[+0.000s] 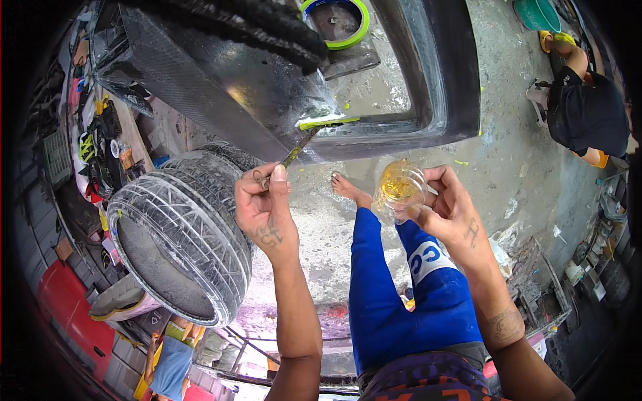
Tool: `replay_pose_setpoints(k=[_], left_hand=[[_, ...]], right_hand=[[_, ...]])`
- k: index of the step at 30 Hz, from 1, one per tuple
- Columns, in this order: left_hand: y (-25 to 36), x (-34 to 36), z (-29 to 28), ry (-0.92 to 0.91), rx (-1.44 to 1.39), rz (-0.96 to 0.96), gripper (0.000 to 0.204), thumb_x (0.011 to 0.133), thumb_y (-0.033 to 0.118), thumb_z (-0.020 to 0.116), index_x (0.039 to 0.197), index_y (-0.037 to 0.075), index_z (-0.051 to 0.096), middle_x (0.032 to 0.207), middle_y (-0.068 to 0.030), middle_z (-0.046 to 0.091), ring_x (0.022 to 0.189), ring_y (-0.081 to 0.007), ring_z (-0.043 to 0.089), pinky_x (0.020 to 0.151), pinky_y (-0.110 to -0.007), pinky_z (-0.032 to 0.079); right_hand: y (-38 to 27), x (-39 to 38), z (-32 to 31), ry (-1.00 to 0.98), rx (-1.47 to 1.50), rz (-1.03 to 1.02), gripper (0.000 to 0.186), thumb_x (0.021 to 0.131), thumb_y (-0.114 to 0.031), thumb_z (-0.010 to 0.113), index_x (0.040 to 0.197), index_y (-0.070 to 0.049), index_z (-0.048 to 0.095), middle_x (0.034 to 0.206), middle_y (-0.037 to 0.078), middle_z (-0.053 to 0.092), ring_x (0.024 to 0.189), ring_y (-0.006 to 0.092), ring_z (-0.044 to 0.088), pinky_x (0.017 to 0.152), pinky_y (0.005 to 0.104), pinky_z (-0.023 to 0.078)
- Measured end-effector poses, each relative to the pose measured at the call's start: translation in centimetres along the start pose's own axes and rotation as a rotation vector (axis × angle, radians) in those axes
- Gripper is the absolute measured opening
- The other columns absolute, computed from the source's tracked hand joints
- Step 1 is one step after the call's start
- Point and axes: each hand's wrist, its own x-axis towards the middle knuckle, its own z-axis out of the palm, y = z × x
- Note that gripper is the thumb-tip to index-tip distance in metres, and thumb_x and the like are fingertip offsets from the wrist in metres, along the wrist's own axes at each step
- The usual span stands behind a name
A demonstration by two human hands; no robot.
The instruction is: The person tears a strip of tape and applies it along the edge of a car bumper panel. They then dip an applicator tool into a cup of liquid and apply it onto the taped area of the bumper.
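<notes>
Your left hand [266, 212] pinches a stick [291, 156], right hand [458, 217] grips a cup [400, 189], I think; overtilting it could get messy.

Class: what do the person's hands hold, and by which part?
The left hand pinches a slim stained tool by its near end; the right hand grips a clear round container by its right side.

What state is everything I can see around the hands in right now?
Thin stick-like tool: smeared yellow-green
Left hand: closed on the tool
Clear ribbed plastic cup: yellow material inside
Right hand: closed around the cup
Black panel: smeared white in places
Nearest tyre: whitened tread
</notes>
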Motion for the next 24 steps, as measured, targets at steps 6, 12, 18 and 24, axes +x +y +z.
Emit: replay_pose_setpoints(k=[6, 12, 18, 24], left_hand=[[0.0, 0.0, 0.0, 0.031, -0.067, -0.022, 0.020, 0.092, 0.001, 0.066, 0.084, 0.006, 0.048, 0.092, -0.0093, 0.062, 0.072, -0.0104, 0.054, 0.065, -0.025, 0.046], [1.4, -0.6, -0.9, 0.066, -0.472, -0.304, 0.021, 0.092, 0.000, 0.065, 0.085, 0.010, 0.048, 0.086, -0.0058, 0.057, 0.070, -0.0115, 0.053, 0.065, -0.027, 0.043], [7.3, -4.5, -1.3, -0.105, -0.221, -0.197, 0.024, 0.089, -0.001, 0.066, 0.084, 0.009, 0.046, 0.091, -0.0083, 0.064, 0.069, -0.0108, 0.053, 0.064, -0.025, 0.046], [12.7, -8.1, 0.5, -0.432, 0.309, 0.205, 0.019, 0.081, -0.007, 0.072, 0.096, 0.001, 0.063, 0.093, -0.0107, 0.069, 0.076, -0.0138, 0.066, 0.064, -0.025, 0.053]], right_hand=[[0.4, 0.1, -0.4, -0.004, 0.017, -0.004, 0.045, 0.082, -0.002, 0.070, 0.116, 0.002, 0.041, 0.108, 0.011, 0.060, 0.103, 0.0147, 0.061, 0.082, 0.0268, 0.052], [0.1, 0.0, -0.1, -0.002, 0.007, -0.006, 0.046, 0.082, -0.004, 0.070, 0.117, 0.003, 0.040, 0.107, 0.012, 0.061, 0.100, 0.0151, 0.063, 0.080, 0.0264, 0.052], [0.1, -0.6, -0.2, -0.050, -0.079, -0.014, 0.048, 0.083, -0.009, 0.072, 0.117, 0.005, 0.042, 0.107, 0.014, 0.061, 0.097, 0.0151, 0.064, 0.080, 0.0267, 0.052], [-1.1, -3.3, -1.4, -0.183, -0.521, -0.061, 0.044, 0.081, -0.008, 0.072, 0.115, 0.003, 0.046, 0.103, 0.012, 0.062, 0.093, 0.0156, 0.063, 0.083, 0.0285, 0.052]])
